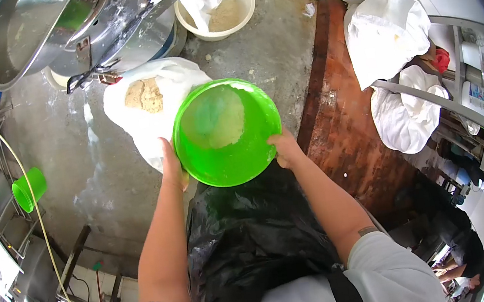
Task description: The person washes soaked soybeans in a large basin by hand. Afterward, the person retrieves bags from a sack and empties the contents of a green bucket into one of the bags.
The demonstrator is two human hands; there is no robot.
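A bright green plastic basin (219,163) is held up in front of my black apron, tilted so its inside faces me. Pale residue or wet material shows at its bottom. My left hand (173,165) grips the basin's left side, thumb up along the wall. On the opposite side my right hand (283,147) has its fingers closed around the rim. Just beyond the basin, a white sack (136,134) lies open on the floor, with a tan, crumbly lump (144,96) in it. The basin hides part of that sack.
A large steel mixer bowl (25,39) stands at the upper left. Behind it is a cream tub (246,4) with a white bag. White sacks (385,34) sit by a rack on the right. A green bucket (31,188) lies left, near a hose (29,185). People work at far right.
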